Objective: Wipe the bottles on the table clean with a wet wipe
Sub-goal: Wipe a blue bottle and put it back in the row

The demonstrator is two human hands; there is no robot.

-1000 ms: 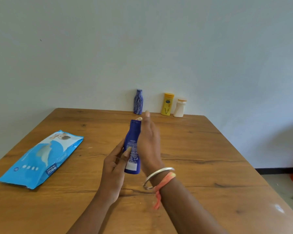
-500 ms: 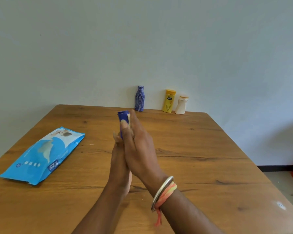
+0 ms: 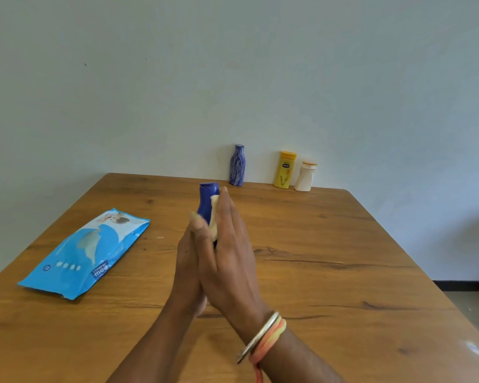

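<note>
The left hand (image 3: 190, 261) holds the dark blue plastic bottle (image 3: 207, 201) up so it stays put. The right hand (image 3: 230, 252), fingers straight, presses a pale wet wipe (image 3: 214, 214) flat on its side to rub it. Three more bottles (image 3: 284, 170) wait at one o'clock on the brown wooden table (image 3: 343, 258).

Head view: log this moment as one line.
left hand holds blue bottle | right hand presses wipe | three bottles wait

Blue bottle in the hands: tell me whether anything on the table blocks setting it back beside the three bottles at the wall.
Nothing visible does. The table between the blue bottle and the three bottles is bare wood.
</note>
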